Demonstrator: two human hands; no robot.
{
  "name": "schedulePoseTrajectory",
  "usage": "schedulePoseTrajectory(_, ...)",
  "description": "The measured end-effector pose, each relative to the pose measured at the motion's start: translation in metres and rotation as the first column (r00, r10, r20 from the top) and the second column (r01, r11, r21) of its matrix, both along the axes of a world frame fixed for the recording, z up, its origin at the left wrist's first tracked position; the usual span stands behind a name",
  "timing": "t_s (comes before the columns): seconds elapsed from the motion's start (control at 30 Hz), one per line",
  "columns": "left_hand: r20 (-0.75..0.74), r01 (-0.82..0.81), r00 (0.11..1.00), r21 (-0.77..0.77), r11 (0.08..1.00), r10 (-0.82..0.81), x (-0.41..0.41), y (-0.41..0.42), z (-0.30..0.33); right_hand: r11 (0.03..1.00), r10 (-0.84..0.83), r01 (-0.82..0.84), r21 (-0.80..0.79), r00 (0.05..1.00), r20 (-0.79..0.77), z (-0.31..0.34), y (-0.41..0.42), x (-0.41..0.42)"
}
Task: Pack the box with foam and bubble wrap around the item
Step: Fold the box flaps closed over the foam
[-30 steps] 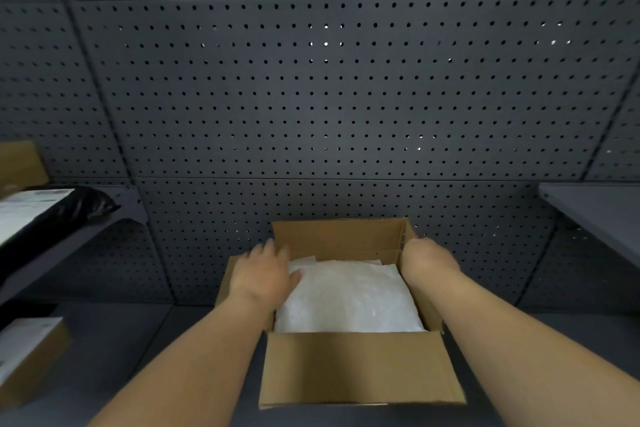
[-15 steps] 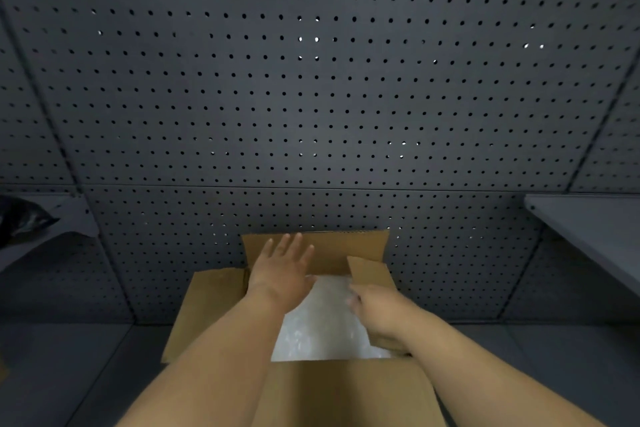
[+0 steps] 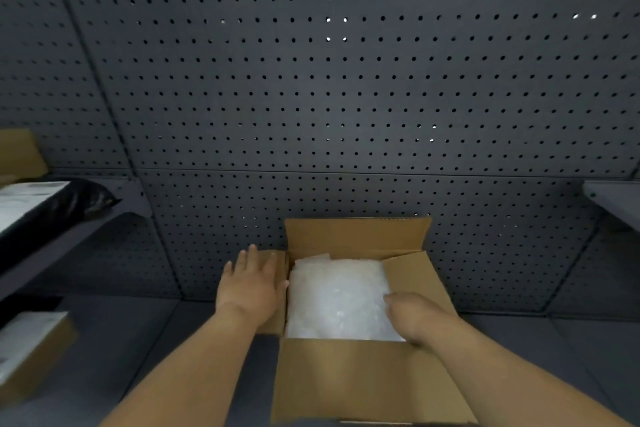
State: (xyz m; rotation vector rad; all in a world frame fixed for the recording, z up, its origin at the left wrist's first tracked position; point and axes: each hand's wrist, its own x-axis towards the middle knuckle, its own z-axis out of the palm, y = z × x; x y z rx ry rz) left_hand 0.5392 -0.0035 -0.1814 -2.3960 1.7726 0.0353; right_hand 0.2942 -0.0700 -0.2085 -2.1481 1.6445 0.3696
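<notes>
An open cardboard box stands on the dark surface in front of me. White bubble wrap fills its inside and hides whatever lies beneath. My left hand lies flat with straight fingers on the left flap, which is spread outward. My right hand grips the inner edge of the right flap, which leans in over the wrap; the fingertips reach the wrap. The back flap stands upright and the front flap hangs toward me.
A grey pegboard wall rises right behind the box. At left, a shelf holds a black bag and a labelled parcel; a cardboard box sits below. A grey shelf juts out at right.
My left hand has moved from above the wrap out onto the left flap. My right hand has stayed on the right flap, which now leans further over the wrap. The view has shifted left.
</notes>
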Motion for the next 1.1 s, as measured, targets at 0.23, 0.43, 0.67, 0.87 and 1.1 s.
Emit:
schedulePoseTrajectory(0.23,-0.537,-0.412,0.744,0.099,0.906,0.397,0.021,0.012,-0.007,0.997,-0.058,0.060,-0.050,0.998,0.024,0.008,0.006,0.001)
schedulePoseTrajectory(0.43,-0.539,-0.344,0.832,-0.313,0.885,0.133,-0.001,0.025,0.001,0.996,-0.079,0.080,-0.026,0.995,0.061,0.013,0.008,0.001)
schedulePoseTrajectory(0.67,-0.385,-0.045,0.914,-0.419,0.907,-0.133,-0.050,0.022,0.010,0.998,-0.037,0.036,-0.045,0.999,-0.027,0.025,0.006,0.009)
schedulePoseTrajectory(0.87,-0.341,0.068,0.921,-0.341,0.938,-0.190,-0.080,0.018,-0.005,0.996,-0.072,0.080,-0.050,0.988,0.139,0.045,-0.017,0.006)
schedulePoseTrajectory(1.1,-0.317,0.191,0.911,-0.243,0.951,-0.264,-0.085,0.002,-0.011,0.979,-0.062,0.098,-0.177,0.978,0.199,0.053,-0.031,-0.007)
